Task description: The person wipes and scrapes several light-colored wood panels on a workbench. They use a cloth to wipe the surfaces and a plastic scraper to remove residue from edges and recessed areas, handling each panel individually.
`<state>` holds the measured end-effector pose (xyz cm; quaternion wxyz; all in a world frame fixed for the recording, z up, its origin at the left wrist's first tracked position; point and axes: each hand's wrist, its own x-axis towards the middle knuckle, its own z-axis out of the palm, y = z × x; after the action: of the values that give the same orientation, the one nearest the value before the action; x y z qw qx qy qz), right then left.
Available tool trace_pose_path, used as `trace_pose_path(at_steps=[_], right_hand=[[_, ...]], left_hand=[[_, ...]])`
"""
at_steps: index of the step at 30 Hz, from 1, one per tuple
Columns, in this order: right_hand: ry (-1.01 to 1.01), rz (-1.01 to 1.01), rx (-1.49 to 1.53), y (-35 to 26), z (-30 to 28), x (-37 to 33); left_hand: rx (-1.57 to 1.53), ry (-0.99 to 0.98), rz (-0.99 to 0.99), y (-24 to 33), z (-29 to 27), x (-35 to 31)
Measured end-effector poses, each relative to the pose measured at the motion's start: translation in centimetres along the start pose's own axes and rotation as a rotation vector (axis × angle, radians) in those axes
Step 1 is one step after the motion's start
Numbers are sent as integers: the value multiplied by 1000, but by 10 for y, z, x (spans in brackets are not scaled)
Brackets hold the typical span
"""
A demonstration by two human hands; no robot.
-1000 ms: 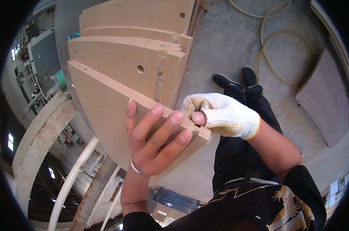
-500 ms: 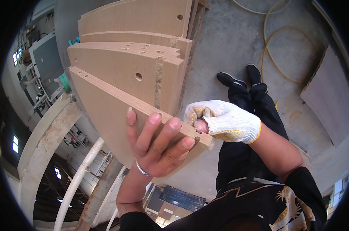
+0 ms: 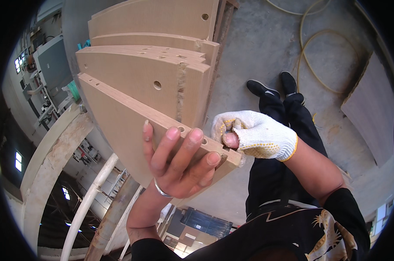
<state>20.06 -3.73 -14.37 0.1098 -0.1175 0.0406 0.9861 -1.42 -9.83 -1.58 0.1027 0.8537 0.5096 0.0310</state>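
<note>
My bare left hand (image 3: 179, 174), with a silver bracelet at its wrist, grips a light wood-grain panel (image 3: 123, 130) near its right end. Its fingers lie along the panel's narrow top edge, which has round holes and a small slot (image 3: 226, 149) by the corner. My right hand (image 3: 266, 135) wears a white knit glove with yellow dots, its thumb tip showing bare. Closed, with thumb against curled fingers, it sits just beside the slotted corner. Whatever may be between those fingers is hidden. Loose fuzzy scraps cling to the panel's corner.
Several similar panels (image 3: 140, 65) stand on edge beyond, some with drilled holes. A pale hose (image 3: 303, 56) coils on the concrete floor (image 3: 249, 48) near a flat board (image 3: 373, 108) at the right. White pipes (image 3: 90, 195) and a curved frame (image 3: 53, 152) stand at the left.
My gloved right hand has shifted slightly right, its thumb lifting a little from the slot. My left hand keeps its hold on the panel, which stays in place.
</note>
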Motion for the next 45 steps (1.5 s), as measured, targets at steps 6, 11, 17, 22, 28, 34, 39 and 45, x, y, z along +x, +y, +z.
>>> trace_pose_path(at_steps=[6,11,17,22,28,34,39,45], right_hand=[[24,-20,-65,-6,0,-4],[31,-28,-29,-7,2,-5],[11,-33,17,-6,-2,-6],[27,-48,-6,-5,-3,-8],[14,-69,11,-4,-5,-12],[-61,-51,83,2,-13,-14],[-64,-37,91,6,-14,-17],[-56,-42,38,6,-12,-20]], left_hand=[[17,-8,-28,3,-4,0],[20,-40,-2,-2,-7,2],[-17,-96,-5,-2,-16,8],[-18,-132,-21,3,-18,9],[-113,-143,-40,1,-24,13],[-264,-132,-259,9,-38,38],[-241,-168,-350,25,-37,54],[-179,-163,-348,31,-36,53]])
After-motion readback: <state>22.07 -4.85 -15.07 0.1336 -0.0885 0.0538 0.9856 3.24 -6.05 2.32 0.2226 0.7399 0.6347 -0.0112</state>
